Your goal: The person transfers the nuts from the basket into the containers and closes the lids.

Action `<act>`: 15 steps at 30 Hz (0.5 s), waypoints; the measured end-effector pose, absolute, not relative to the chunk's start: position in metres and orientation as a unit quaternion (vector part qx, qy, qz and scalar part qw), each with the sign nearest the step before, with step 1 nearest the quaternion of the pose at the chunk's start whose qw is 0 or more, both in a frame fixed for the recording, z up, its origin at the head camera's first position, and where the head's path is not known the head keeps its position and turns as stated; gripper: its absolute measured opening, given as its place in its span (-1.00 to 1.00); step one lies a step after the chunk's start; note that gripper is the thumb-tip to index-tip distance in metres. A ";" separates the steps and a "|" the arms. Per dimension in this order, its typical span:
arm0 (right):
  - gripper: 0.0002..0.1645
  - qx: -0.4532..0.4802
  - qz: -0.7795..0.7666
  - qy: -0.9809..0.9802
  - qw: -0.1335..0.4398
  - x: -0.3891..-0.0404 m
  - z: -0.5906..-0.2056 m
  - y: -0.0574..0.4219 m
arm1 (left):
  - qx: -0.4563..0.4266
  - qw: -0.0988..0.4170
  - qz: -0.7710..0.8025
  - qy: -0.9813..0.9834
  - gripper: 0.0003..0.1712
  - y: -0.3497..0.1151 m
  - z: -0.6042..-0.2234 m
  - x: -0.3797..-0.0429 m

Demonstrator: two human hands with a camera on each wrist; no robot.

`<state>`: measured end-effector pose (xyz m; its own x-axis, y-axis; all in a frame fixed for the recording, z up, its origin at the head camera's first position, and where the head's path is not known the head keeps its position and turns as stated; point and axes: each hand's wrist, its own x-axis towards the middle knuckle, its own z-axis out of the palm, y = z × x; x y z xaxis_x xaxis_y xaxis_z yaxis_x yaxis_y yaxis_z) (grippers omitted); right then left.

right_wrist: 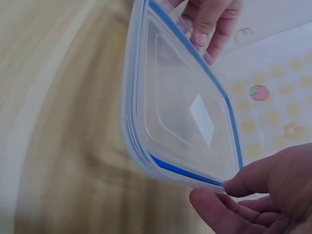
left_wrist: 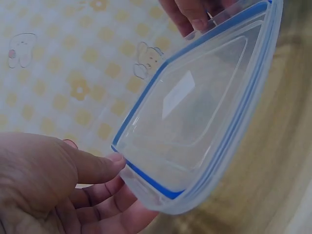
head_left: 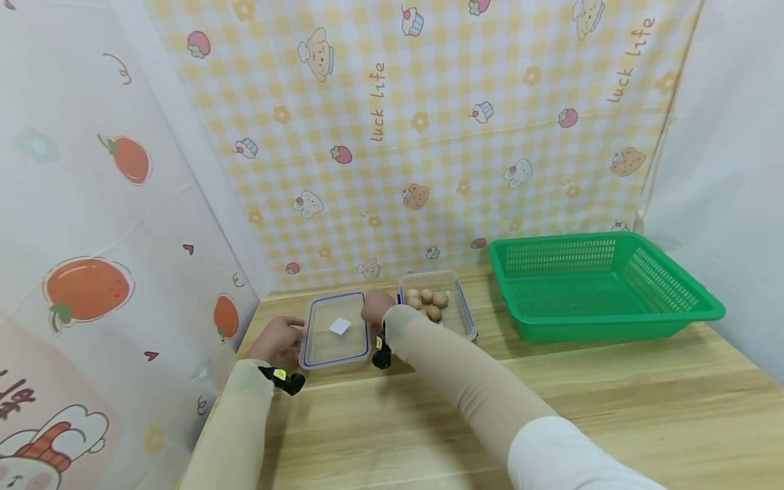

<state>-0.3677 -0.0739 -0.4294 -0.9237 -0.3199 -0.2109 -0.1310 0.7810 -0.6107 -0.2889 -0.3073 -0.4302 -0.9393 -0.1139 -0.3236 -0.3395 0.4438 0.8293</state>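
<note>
A clear plastic lid (head_left: 324,344) with a blue sealing ring and a white label is held at its two short-spaced sides, raised over the left part of the table. My left hand (head_left: 282,337) pinches its left edge, thumb on top and fingers beneath, as the left wrist view shows. On the opposite edge, my right hand (right_wrist: 253,195) grips it between thumb and fingers. Just right of that hand stands a clear food container (head_left: 458,320), its top uncovered. Several round brown walnuts (head_left: 434,313) lie inside it. My right forearm hides the container's near-left part.
A large green plastic basket (head_left: 551,329) with perforated walls stands at the back right of the wooden table (head_left: 343,435). Behind the table hangs a yellow checked curtain (head_left: 392,170), and a white printed sheet (head_left: 165,224) borders the left side.
</note>
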 end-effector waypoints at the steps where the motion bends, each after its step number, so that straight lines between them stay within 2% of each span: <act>1: -0.80 -0.120 -0.321 0.926 0.158 -0.369 -0.426 -0.071 | -0.133 0.110 0.516 0.839 -0.51 -0.308 -0.428 -0.289; 6: -0.61 -0.099 -0.396 0.892 0.195 -0.374 -0.407 -0.055 | -0.129 0.120 0.536 0.826 -0.50 -0.304 -0.412 -0.288; 9: -0.59 -0.078 -0.451 0.863 0.212 -0.377 -0.397 -0.043 | -0.125 0.131 0.555 0.812 -0.46 -0.298 -0.404 -0.290; 15: -0.91 -0.077 -0.527 0.811 0.240 -0.375 -0.375 -0.004 | -0.109 0.136 0.587 0.791 -0.44 -0.275 -0.388 -0.297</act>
